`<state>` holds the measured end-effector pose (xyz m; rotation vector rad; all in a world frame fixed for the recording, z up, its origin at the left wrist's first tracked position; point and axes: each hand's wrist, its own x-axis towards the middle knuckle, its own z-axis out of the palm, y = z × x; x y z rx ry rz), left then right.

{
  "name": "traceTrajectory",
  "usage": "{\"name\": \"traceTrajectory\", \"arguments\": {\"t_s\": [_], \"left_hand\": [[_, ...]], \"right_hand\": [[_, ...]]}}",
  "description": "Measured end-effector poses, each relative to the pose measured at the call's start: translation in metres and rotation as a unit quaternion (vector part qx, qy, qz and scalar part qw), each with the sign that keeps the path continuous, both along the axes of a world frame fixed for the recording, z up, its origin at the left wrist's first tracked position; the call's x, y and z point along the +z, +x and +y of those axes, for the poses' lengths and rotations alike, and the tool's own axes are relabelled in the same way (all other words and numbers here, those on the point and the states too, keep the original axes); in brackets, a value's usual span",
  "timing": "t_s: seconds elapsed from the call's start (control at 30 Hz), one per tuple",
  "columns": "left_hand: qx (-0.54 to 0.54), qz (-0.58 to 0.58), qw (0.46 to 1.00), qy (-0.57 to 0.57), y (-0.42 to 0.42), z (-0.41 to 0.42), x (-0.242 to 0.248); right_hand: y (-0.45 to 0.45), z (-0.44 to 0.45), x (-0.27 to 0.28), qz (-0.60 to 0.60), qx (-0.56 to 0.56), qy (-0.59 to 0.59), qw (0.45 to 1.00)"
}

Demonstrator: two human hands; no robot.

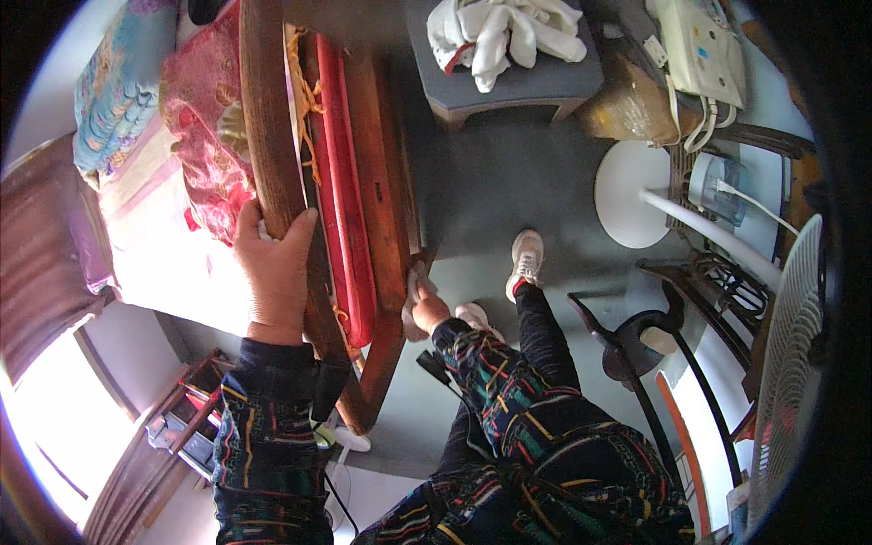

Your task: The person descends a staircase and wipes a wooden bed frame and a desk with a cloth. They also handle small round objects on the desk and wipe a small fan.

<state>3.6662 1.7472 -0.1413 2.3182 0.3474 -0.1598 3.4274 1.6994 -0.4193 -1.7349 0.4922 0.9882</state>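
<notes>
My left hand [276,289] is curled over the dark wooden top rail [267,116] of a bed frame, thumb on one side and fingers on the other. A scrap of something white shows by its fingers. Lower down, my right hand [430,310] holds a greyish cloth [413,296] against the outer lower wooden board [392,204] of the frame. Part of the cloth is hidden behind the fingers. Between rail and board runs a long red padded strip [344,204], with orange ties [308,109] knotted beside it.
Behind the rail lie a pink patterned cover [208,116] and blue floral bedding [126,88]. White gloves [518,34] rest on a grey stool [443,82]. At right stand a white fan base [627,197], its grille [790,340] and a black metal frame [630,347].
</notes>
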Motion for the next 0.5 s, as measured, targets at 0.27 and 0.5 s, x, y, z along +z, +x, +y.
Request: {"name": "traceTrajectory", "arguments": {"t_s": [0.27, 0.5], "left_hand": [[-0.021, 0.018, 0.998, 0.065, 0.001, -0.001, 0.005], [0.015, 0.019, 0.999, 0.033, -0.001, 0.001, -0.002]], "right_hand": [[-0.033, -0.026, 0.161, -0.131, 0.04, 0.133, 0.982], [-0.027, -0.014, 0.151, -0.043, 0.023, 0.096, 0.994]]}}
